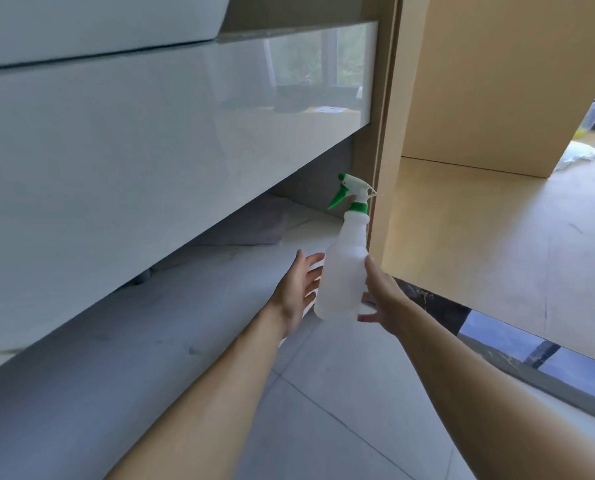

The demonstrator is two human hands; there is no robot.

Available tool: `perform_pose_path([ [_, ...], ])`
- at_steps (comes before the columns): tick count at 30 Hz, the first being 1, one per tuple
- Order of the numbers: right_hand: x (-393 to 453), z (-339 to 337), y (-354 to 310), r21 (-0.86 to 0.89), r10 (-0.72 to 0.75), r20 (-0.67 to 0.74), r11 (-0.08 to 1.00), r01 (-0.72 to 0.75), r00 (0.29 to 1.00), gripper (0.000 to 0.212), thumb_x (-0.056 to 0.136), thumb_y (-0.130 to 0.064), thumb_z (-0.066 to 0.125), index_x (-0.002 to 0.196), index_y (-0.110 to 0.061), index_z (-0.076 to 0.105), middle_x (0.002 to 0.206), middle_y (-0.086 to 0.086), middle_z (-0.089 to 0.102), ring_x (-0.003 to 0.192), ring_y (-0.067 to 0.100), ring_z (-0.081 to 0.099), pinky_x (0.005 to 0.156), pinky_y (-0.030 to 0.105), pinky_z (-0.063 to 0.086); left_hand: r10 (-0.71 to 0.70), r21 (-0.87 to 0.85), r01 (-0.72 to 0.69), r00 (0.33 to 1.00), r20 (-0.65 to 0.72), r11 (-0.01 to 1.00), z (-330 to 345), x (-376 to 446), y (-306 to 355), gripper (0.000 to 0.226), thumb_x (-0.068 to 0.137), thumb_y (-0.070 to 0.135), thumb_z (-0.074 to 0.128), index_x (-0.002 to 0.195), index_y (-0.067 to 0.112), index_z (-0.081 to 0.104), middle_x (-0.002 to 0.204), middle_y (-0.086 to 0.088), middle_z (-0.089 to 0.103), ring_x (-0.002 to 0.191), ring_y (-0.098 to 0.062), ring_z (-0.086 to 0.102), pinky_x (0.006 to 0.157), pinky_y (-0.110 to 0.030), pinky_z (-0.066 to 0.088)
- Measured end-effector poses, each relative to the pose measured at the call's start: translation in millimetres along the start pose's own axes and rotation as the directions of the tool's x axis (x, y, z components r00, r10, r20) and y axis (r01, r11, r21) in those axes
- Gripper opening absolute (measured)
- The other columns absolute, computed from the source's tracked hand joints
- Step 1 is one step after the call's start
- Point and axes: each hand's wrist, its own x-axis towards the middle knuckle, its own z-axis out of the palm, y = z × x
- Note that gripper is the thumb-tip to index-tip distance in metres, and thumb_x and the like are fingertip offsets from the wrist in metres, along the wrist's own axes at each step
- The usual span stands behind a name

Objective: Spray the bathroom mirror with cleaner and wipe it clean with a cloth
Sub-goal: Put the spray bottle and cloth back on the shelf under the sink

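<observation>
Below, grey floor tiles (pixel 323 410) under a glossy white vanity (pixel 116 150).

Translucent white spray bottle (pixel 343 271), green collar, green nozzle tip and trigger on white head, upright with slight tilt, nozzle pointing left, held off the floor beside the tan door frame, contents not discernible, pale folded cloth (pixel 254 223) lying flat on the floor under the vanity, in shadow

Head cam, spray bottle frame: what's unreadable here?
- Mirror: not in the head view, out of frame.
- Cloth: dim shape under the vanity, too shadowed to identify.
- Right hand fingers: behind the spray bottle, grip unclear.
- Left hand: contact with bottle hidden.
- Liquid level: frosted plastic.
</observation>
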Motion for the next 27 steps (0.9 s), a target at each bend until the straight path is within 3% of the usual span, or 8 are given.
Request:
perform_pose_path([
  [6,7.1,39.2,-15.8,-0.083,0.032,0.039,0.996,-0.028,0.999,0.055,0.103,-0.057,0.023,0.137,-0.018,0.039,0.124,0.012,0.054,0.110,0.032,0.057,0.077,0.046,0.054,-0.024,-0.083,0.020,0.999,-0.041,0.996,-40.0,-12.5,7.9,0.074,0.096,0.070,0.011,0.148,0.028,0.043,0.146,0.002,0.051,0.135,-0.020,0.047,0.117,-0.041,0.032],
  [9,9.9,59.7,-25.3,-0.143,0.026,0.104,0.990,-0.011,0.994,0.052,0.103,-0.055,0.024,0.129,-0.015,0.045,0.123,0.012,0.055,0.109,0.032,0.057,0.093,0.051,0.050,-0.028,-0.141,0.015,0.996,-0.087,0.990,-59.5,-24.4,7.8,0.077,0.094,0.073,0.011,0.147,0.029,0.044,0.143,0.002,0.054,0.133,-0.021,0.049,0.107,-0.037,0.039],
  [15,9.1,98.7,-47.5,-0.275,0.029,0.148,0.961,0.013,0.989,0.049,0.101,-0.058,0.031,0.124,-0.017,0.046,0.117,0.009,0.052,0.105,0.031,0.054,0.097,0.056,0.047,0.010,-0.193,-0.041,0.987,-0.159,0.980,-85.9,-47.0,8.8,0.074,0.096,0.071,0.010,0.148,0.030,0.043,0.144,0.001,0.054,0.130,-0.020,0.051,0.104,-0.036,0.039],
  [21,5.5,123.3,-57.5,-0.227,-0.025,0.229,0.971,0.078,0.973,0.057,0.100,-0.057,0.037,0.138,-0.015,0.046,0.128,0.011,0.053,0.120,0.035,0.055,0.099,0.059,0.047,0.096,-0.183,-0.141,0.968,-0.232,0.973,-104.2,-52.3,18.0,0.073,0.096,0.070,0.011,0.146,0.031,0.046,0.146,0.004,0.053,0.134,-0.015,0.048,0.116,-0.036,0.032],
  [27,1.9,148.4,-42.9,-0.119,-0.120,0.292,0.980,0.161,0.949,0.051,0.101,-0.049,0.042,0.142,-0.019,0.040,0.143,0.010,0.047,0.129,0.036,0.047,0.105,0.061,0.042,0.147,-0.142,-0.201,0.934,-0.325,0.969,-122.2,-56.4,12.8,0.067,0.098,0.068,0.010,0.139,0.035,0.051,0.137,0.015,0.058,0.133,-0.012,0.048,0.106,-0.031,0.034],
])
